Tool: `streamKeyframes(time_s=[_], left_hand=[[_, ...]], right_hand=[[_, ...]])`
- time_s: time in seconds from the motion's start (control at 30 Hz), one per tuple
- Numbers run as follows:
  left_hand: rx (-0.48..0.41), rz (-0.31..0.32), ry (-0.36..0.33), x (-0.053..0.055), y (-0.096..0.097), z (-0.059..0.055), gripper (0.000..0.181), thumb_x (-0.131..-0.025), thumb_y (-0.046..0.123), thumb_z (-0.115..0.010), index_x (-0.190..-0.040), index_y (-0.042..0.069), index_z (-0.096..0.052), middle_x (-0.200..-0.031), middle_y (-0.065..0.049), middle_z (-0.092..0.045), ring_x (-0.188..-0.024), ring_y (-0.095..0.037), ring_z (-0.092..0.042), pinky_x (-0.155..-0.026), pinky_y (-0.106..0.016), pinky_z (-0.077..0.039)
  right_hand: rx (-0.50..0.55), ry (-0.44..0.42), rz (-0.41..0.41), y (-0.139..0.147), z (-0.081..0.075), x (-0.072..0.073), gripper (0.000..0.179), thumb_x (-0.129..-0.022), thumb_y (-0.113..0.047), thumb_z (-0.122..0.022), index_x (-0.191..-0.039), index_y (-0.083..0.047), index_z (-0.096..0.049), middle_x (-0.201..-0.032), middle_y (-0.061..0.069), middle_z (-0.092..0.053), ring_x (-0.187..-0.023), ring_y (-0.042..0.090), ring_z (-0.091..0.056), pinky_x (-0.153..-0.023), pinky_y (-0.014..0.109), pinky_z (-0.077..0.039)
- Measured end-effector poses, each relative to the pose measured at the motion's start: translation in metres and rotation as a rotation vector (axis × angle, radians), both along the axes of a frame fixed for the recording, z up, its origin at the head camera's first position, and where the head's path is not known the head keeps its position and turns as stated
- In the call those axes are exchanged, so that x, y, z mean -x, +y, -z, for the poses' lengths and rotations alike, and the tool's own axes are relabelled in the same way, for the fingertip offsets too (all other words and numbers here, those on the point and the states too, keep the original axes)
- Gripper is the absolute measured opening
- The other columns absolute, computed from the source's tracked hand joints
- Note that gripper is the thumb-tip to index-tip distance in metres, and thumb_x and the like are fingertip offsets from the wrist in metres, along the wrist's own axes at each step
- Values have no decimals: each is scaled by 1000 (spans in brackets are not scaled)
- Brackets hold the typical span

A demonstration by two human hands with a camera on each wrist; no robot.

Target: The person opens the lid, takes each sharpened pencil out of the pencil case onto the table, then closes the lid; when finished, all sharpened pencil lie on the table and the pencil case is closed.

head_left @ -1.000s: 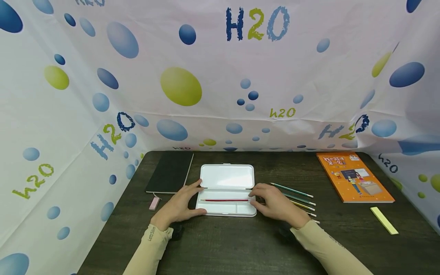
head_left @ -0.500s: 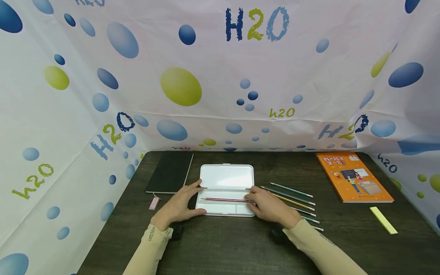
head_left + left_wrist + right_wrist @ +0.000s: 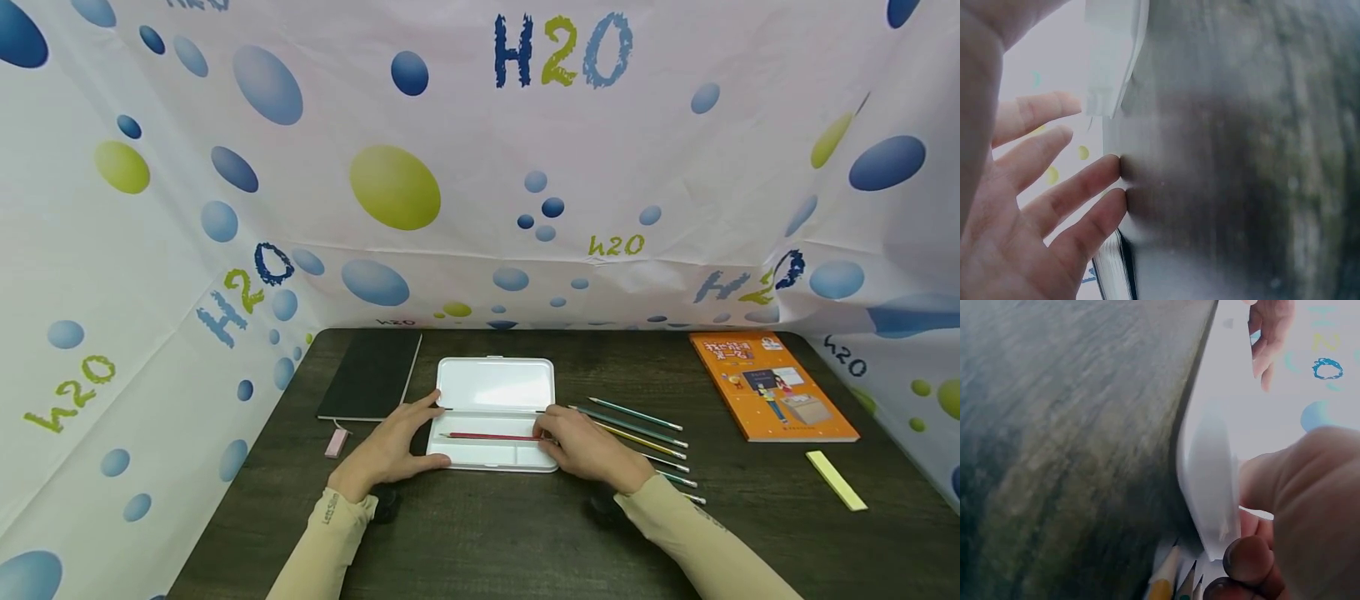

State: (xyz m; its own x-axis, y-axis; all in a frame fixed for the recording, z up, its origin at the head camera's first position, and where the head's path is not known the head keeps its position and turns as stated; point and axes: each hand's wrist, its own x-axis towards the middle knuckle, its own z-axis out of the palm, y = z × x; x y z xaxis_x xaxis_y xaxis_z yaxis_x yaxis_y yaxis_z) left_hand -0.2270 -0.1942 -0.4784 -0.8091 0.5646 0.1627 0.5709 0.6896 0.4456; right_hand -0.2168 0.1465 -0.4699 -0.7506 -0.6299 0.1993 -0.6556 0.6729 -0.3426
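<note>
An open white pencil case (image 3: 480,454) lies on the dark table, its lid (image 3: 495,383) folded back. In its rear compartment is a red pencil (image 3: 491,437), tip to the left. My left hand (image 3: 386,446) touches the case's left side, thumb at the front corner and index finger by the hinge. Its fingers are fairly straight in the left wrist view. At the case's right end, my right hand (image 3: 592,446) pinches the red pencil's end, which its fingers partly hide. The right wrist view shows curled fingertips (image 3: 1249,557) beside the case's corner.
Several pencils (image 3: 637,414) lie fanned out right of the case, partly under the right hand. A black notebook (image 3: 371,375) and pink eraser (image 3: 337,442) are on the left. An orange book (image 3: 776,387) and yellow strip (image 3: 837,481) are on the right.
My right hand has moved slightly left, further over the case, uncovering more of the pencils beside it. The red pencil has shifted a little. My left hand has stayed put.
</note>
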Motion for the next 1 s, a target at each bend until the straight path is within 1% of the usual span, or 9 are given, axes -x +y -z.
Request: streamKeyframes(time_s=[0.17, 0.43, 0.67, 0.8, 1.0], left_hand=[[-1, 0, 5, 0, 0, 0, 79, -82, 56, -76, -142, 9, -55, -160, -9, -31, -140, -34, -38, -109, -53, -38], [0, -4, 6, -2, 0, -2, 78, -82, 55, -77, -142, 10, -55, -160, -9, -31, -139, -35, -39, -109, -55, -38], [2, -7, 5, -2, 1, -2, 78, -82, 56, -76, -142, 10, -55, -160, -9, -31, -140, -34, -38, -110, -55, -37], [7, -6, 5, -2, 0, -1, 79, -82, 57, -75, -142, 9, -55, -161, -9, -31, -139, -34, -39, -109, -54, -38], [4, -8, -2, -2, 1, -2, 79, -82, 56, -76, -142, 10, -55, -161, -8, -30, -140, -34, -38, -109, -54, -38]], right_hand=[[5, 14, -13, 1, 0, 0, 6, -93, -8, -70, -98, -11, -70, -94, -1, -64, -75, 6, -51, -73, 34, -49], [84, 43, -53, 7, 0, 2, 8, -90, -6, -73, -96, -9, -76, -92, -1, -66, -80, 9, -59, -67, 28, -51], [135, 56, -35, 12, -1, 3, 6, -89, -9, -76, -94, -12, -77, -90, -3, -67, -77, 6, -60, -65, 26, -52], [206, 50, -19, 16, -3, 0, 5, -88, -10, -76, -93, -12, -78, -85, -7, -66, -70, 3, -56, -62, 24, -49], [352, 29, 11, 30, -3, -6, 6, -88, -9, -76, -92, -13, -79, -78, -15, -61, -59, 0, -44, -53, 21, -41]])
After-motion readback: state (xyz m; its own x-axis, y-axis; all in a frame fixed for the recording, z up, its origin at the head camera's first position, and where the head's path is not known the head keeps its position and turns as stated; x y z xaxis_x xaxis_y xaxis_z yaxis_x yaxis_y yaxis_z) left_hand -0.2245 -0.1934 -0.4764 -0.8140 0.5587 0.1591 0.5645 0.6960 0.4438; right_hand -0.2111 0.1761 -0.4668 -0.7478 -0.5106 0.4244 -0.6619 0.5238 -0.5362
